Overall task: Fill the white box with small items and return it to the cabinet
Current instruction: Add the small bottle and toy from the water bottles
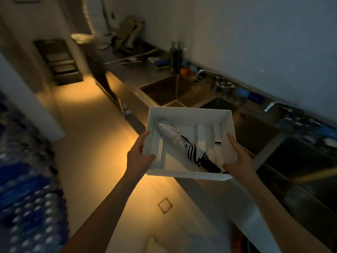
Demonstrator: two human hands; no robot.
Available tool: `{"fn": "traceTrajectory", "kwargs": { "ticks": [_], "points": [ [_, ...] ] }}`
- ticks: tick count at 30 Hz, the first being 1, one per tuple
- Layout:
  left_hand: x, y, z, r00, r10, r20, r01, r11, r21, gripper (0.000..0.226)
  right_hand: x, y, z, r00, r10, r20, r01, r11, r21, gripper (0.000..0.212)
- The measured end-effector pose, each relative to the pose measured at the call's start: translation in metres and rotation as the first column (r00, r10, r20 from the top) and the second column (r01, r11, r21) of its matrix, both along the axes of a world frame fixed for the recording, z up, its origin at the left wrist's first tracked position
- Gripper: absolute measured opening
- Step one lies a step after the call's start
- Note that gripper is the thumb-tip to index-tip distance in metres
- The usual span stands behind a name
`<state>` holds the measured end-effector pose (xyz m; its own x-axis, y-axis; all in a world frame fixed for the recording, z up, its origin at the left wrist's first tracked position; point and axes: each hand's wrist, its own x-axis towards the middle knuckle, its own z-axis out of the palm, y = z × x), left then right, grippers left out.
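You stood in a dim kitchen with a warm glow along the pale floor (87, 125) and a steel counter (127, 73) running from 11 o'clock to 4 o'clock under a bare wall.

You held the white box (189, 113) in the air at the middle of the view, above the counter's front edge and well clear of any cabinet. A folded umbrella (182, 141), white with black stripes and a black handle, lay slanted inside it, tip toward 10 o'clock and handle toward 4 o'clock. White dividers (199, 133) stood at the box's 3 o'clock side, with a small dark item (218, 142) beside them that was too small to identify.

Your left hand (138, 154) gripped the box's 8 o'clock corner: thumb hooked over the near rim, forefinger stretched along the outside of the left wall, the other fingers hidden beneath. Your right hand (238, 157) gripped the 4 o'clock corner, thumb laid inside the box and fingers together along the right wall.

Beyond the box at 12 o'clock sat a sink (160, 92), with a faucet (200, 71), an orange (183, 71), dark bottles (174, 59) and a blue sponge (161, 63) behind it. A bag (129, 37) leaned against the wall at 11 o'clock. Stacked packs of bottled water (27, 198) blurred past at 8 o'clock, and a square floor drain (165, 205) lay at 6 o'clock.
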<state>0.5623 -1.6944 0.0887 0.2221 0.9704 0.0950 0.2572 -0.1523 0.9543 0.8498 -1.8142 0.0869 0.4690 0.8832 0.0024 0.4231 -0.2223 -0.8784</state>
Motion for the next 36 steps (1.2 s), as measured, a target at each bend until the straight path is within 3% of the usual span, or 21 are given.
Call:
{"fn": "traceTrajectory", "kwargs": {
  "ticks": [7, 14, 23, 29, 36],
  "points": [
    [-0.105, 0.041, -0.014, 0.964, 0.249, -0.092, -0.249, 0.968, 0.01, 0.08, -0.087, 0.103, -0.003, 0.976, 0.218, 0.02, -0.217, 0.975, -0.047, 0.102],
    [-0.192, 0.079, -0.02, 0.914, 0.404, -0.05, -0.403, 0.915, 0.027, 0.081, -0.171, 0.2, -0.009, 0.918, 0.391, 0.07, -0.39, 0.92, -0.018, 0.103],
    [-0.251, 0.104, -0.025, 0.793, 0.608, -0.025, -0.608, 0.794, 0.003, 0.081, -0.239, 0.303, -0.025, 0.77, 0.638, -0.024, -0.638, 0.769, -0.036, 0.106],
    [-0.247, 0.144, -0.036, 0.677, 0.731, -0.085, -0.735, 0.678, -0.017, 0.081, -0.253, 0.392, -0.036, 0.662, 0.747, -0.052, -0.749, 0.658, -0.08, 0.107],
    [-0.229, 0.197, -0.039, 0.463, 0.885, -0.053, -0.886, 0.462, -0.035, 0.086, -0.279, 0.508, -0.027, 0.483, 0.876, 0.014, -0.868, 0.481, -0.121, 0.105]
  ]
}}
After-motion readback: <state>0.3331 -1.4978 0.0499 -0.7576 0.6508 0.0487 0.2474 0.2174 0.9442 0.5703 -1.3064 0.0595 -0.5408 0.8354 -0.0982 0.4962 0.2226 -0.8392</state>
